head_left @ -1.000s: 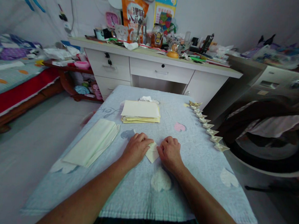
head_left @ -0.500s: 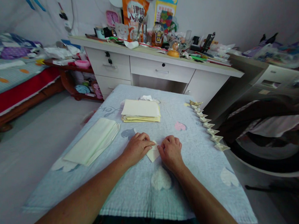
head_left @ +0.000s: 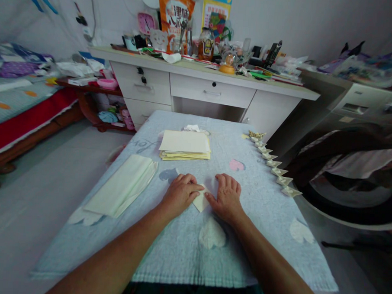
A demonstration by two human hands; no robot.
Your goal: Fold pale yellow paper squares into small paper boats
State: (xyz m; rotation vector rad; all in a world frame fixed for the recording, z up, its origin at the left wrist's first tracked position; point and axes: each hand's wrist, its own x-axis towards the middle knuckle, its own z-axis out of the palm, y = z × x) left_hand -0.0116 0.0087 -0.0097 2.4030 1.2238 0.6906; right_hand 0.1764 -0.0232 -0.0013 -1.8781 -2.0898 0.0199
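Note:
A small folded piece of cream paper (head_left: 200, 202) lies flat on the cloth, its lower corner pointing toward me. My left hand (head_left: 182, 191) is closed at its left edge, fingers curled and thumb pressing the paper's upper part. On the other side, my right hand (head_left: 227, 195) has its fingers stretched forward over the cloth, and its thumb tip touches the paper's right edge. A stack of cream paper sheets (head_left: 185, 142) sits beyond the hands. To the left lies a thicker folded bundle of pale paper (head_left: 121, 185).
Several folded paper boats (head_left: 279, 172) form a row along the right edge of the cloth-covered table (head_left: 165, 258). Crumpled white paper (head_left: 192, 128) is behind the stack. A cluttered white desk (head_left: 214, 89) stands at the back, with a washing machine (head_left: 356, 106) at right.
My right hand's fingers have uncurled and spread forward, while its thumb stays by the paper. My left hand and the paper have hardly moved.

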